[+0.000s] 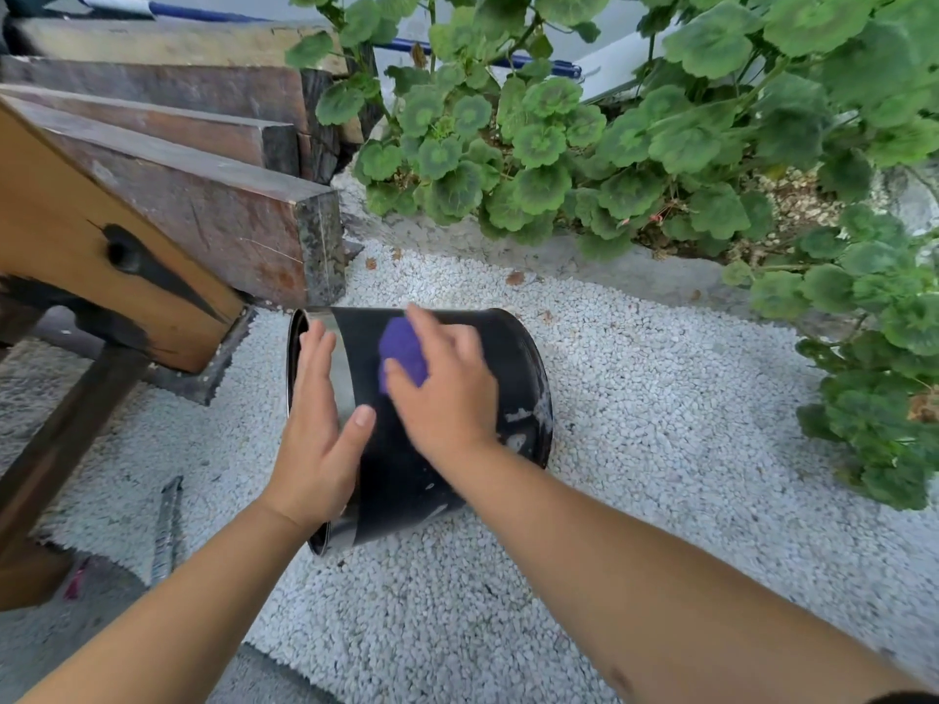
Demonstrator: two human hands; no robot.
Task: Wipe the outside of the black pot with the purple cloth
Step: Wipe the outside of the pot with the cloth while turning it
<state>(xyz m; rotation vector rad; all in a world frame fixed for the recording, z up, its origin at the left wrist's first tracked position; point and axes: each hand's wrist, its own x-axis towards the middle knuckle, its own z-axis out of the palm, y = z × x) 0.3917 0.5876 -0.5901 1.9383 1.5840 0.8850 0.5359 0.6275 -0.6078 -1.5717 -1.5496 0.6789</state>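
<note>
Your pot [401, 464] lies on its side on the gravel [660, 449], axis left-right, mouth left. Right hand [447, 393] presses the cloth [401, 350] on top, fingers curled over it; left hand [320, 424] steadies the rim, fingers straight.

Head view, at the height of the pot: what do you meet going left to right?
Wooden beam → left hand on the pot's rim end → purple cloth under the right hand → pot base end → white gravel → green plant.
</note>
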